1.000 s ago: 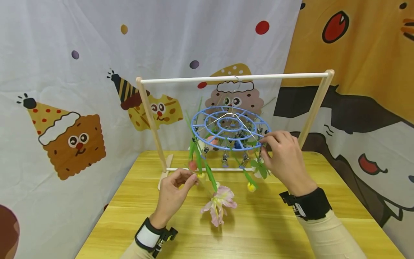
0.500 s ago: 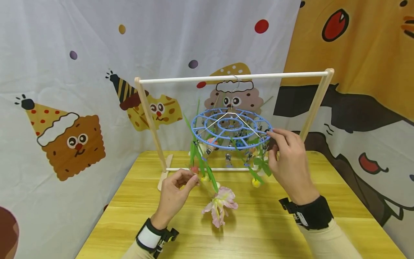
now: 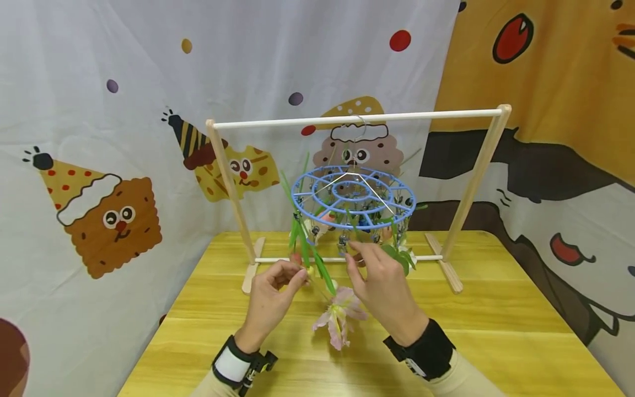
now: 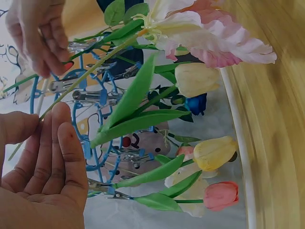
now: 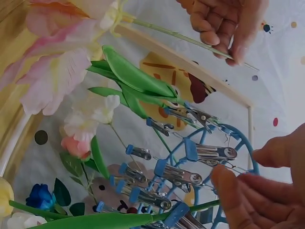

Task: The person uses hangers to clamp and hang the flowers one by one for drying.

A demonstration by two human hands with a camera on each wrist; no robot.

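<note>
My left hand [image 3: 273,298] pinches the thin stem [image 4: 88,74] of an artificial pink-and-white flower [image 3: 339,320] between thumb and fingertips. Its ruffled head hangs toward the table. My right hand [image 3: 387,286] is raised at the front of a round blue clip hanger [image 3: 364,227]. In the right wrist view, its thumb and fingers are spread apart beside a metal clip [image 5: 214,151] with blue tips. Other clips hold artificial flowers head down, among them a yellow tulip [image 4: 215,152], a red tulip [image 4: 221,195], a cream tulip [image 4: 195,79] and a blue rose [image 4: 196,104].
The hanger hooks over the white bar [image 3: 426,116] of a wooden stand, whose post [image 3: 478,176] rises at the right. Its foot [image 3: 445,267] rests on the wood-grain table [image 3: 496,331]. A cartoon-printed cloth [image 3: 238,66] covers the wall behind.
The right hand has left the hanger's right rim and moved left and down to its front clips. The hanger has turned slightly. The left hand stays nearly in place with the flower.
</note>
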